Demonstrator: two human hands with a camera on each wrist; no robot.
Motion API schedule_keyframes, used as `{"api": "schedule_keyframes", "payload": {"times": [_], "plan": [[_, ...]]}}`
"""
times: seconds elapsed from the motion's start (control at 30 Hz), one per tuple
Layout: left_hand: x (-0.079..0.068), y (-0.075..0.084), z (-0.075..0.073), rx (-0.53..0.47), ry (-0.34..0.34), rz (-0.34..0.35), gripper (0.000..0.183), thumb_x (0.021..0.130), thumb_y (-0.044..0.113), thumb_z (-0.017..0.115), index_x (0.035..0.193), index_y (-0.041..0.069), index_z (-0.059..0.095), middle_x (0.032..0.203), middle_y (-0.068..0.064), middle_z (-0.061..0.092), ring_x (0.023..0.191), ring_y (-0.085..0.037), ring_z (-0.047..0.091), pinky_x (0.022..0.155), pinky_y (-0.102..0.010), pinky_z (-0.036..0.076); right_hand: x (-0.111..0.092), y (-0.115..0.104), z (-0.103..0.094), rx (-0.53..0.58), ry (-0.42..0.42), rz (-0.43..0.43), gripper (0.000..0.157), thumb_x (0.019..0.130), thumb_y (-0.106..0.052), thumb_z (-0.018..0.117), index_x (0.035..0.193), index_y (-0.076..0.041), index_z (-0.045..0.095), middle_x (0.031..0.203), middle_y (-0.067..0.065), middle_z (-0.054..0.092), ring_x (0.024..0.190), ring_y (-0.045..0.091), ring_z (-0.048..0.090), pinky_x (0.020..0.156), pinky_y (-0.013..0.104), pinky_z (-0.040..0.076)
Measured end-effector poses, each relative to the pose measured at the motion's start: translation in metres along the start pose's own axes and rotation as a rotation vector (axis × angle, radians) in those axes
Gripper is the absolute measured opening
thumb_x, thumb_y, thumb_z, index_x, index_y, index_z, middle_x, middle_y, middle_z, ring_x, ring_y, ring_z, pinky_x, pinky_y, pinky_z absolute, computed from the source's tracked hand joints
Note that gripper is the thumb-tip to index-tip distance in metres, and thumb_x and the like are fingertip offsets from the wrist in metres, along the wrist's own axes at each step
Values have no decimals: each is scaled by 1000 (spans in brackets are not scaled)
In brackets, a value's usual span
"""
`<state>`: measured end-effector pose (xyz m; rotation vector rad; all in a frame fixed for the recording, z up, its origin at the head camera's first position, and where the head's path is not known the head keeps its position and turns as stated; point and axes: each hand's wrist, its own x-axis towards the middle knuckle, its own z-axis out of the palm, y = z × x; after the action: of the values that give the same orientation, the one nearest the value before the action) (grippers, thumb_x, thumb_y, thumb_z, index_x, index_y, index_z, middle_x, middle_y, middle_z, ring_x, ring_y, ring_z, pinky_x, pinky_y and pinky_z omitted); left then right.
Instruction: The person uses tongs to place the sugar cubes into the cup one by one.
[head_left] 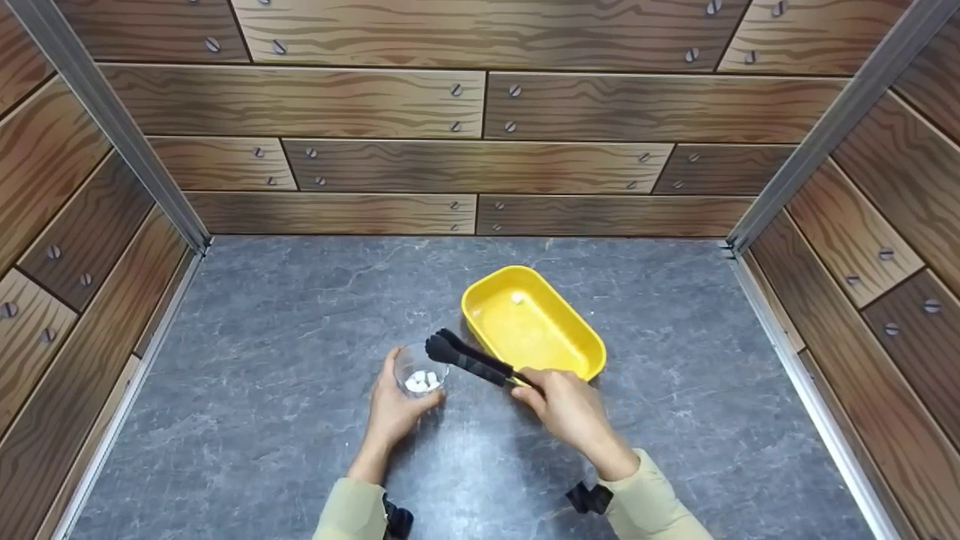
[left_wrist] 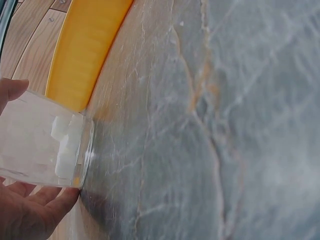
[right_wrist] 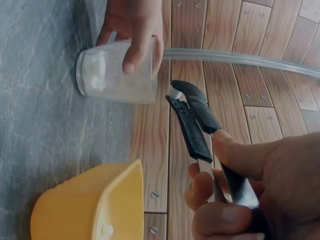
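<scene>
A clear cup [head_left: 411, 366] stands on the grey surface with several white pieces [head_left: 421, 381] at its bottom. My left hand [head_left: 394, 405] holds it, fingers on one side and thumb on the other. In my right hand [head_left: 568, 409] are black-tipped tongs [head_left: 472, 360], gripped by their handles. The right wrist view shows a small white piece [right_wrist: 174, 93] pinched between the tong tips, just outside the cup's rim. A yellow tray [head_left: 589, 341] sits beyond the tongs, with one white piece [head_left: 517, 298] inside near its far end.
The grey marbled tabletop [head_left: 285, 322] extends around the cup and tray. Wood-patterned panels [head_left: 375, 165] rise at the back and on both sides, with metal posts [head_left: 817, 135] at the corners. Black straps [head_left: 589, 497] sit at the wrists.
</scene>
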<state>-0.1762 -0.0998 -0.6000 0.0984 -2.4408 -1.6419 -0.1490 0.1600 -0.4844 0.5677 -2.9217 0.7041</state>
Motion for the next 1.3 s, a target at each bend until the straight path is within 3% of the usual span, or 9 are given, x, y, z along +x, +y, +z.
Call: {"api": "schedule_keyframes", "payload": {"times": [0.2, 0.43, 0.6, 1.07, 1.3], "plan": [[0, 0, 0, 11, 3, 1, 103, 59, 23, 91, 145, 1, 38, 135, -24, 52, 119, -38, 53, 101, -51, 41, 1, -1, 3, 1, 13, 36, 11, 91, -31, 71, 91, -21, 67, 63, -11, 45, 56, 9, 43, 48, 28, 36], [0, 0, 0, 18, 0, 3, 103, 60, 24, 92, 144, 0, 39, 135, -24, 52, 120, -40, 52, 101, -53, 41, 1, 7, 0, 41, 35, 122, 21, 91, -31, 70, 105, -16, 72, 63, -10, 48, 54, 9, 44, 48, 31, 38], [0, 0, 0, 28, -1, 12, 100, 61, 23, 91, 143, 1, 39, 132, -25, 54, 119, -40, 52, 99, -53, 42, 2, 16, -5, 76, 25, 200, 32, 92, -31, 70, 117, -12, 71, 63, -7, 50, 52, 11, 44, 47, 31, 38], [1, 0, 0, 24, 0, 25, 100, 60, 23, 92, 142, 1, 40, 133, -25, 53, 120, -39, 52, 101, -52, 41, 12, 47, -18, 68, -3, 342, 43, 94, -33, 67, 127, -7, 65, 69, -1, 57, 54, 15, 49, 49, 32, 39], [2, -1, 0, 24, -6, 28, 99, 60, 23, 92, 142, 1, 40, 133, -24, 53, 121, -39, 52, 101, -52, 41, 24, 59, -31, -17, -22, 376, 46, 95, -37, 64, 129, -6, 63, 92, 11, 69, 62, 19, 56, 52, 34, 44]]}}
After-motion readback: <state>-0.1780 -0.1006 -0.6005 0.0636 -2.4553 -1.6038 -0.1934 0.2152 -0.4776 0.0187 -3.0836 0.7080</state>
